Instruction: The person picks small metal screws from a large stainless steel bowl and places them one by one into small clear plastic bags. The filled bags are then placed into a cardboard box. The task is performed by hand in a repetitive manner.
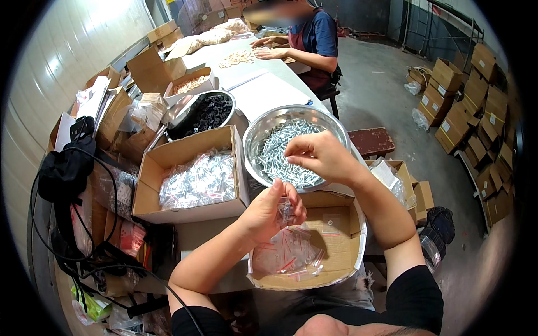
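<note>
a person's left hand [266,213] is holding a small clear bag [284,211], thumb and fingers curling closely around it, as the right hand [324,154] is hovering over a heap of silvery screws [277,147]. the right fingers are pointing left with their tips bunching together; whether they are gripping a screw, one cannot tell.

the bag is sitting upright or nearly so between the left fingers, its visible part running lengthwise roughly from the top of the frame toward the bottom. the screws, beneath the right fingers, are pointing every which way.

thumb and fingers are hiding much of the bag, and its contents are staying hard to make out. the right hand is covering part of the heap. at the lower edge, the wearer's dark sleeves are being cut off.

the metal bowl [340,132] is curving its rim around the right fingers, with an open gap separating the two hands. left of the left fingers, a carton [185,209] of filled bags [197,182] is raising its wall just beside the bowl. below the left fingers, a shallow cardboard tray [360,229] is holding flat clear bags [287,251]. far beyond the right fingers, a co-worker [323,42] is sitting at the bench [263,96].
</note>
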